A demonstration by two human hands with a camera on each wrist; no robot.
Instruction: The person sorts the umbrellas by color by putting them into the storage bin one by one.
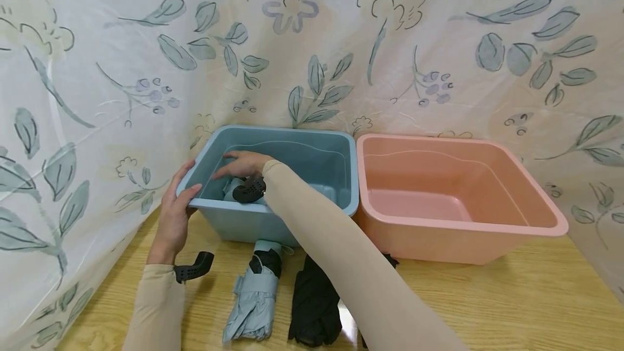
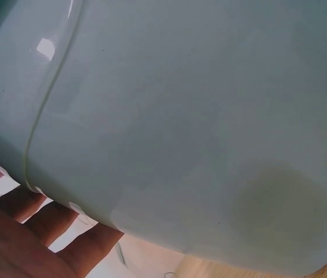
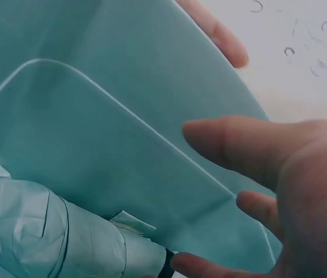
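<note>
My left hand (image 1: 173,218) grips the left front corner of a blue plastic bin (image 1: 287,134), thumb over the rim. In the left wrist view its fingers (image 2: 91,246) lie against the bin's outer wall. Reaching inside the bin is my right hand (image 1: 246,166), fingers spread. Below it on the bin floor lies a folded light blue umbrella (image 3: 88,237). A fingertip of the right hand is right at the umbrella's dark-banded end in the right wrist view. The right wrist and its black strap partly hide this umbrella in the head view.
A pink bin (image 1: 463,225) stands right beside the blue one. On the wooden table (image 1: 536,297) in front lie a folded grey-blue umbrella (image 1: 253,302) and a folded black umbrella (image 1: 314,307), the latter partly behind my right forearm. A floral curtain (image 1: 312,31) hangs behind and to the left.
</note>
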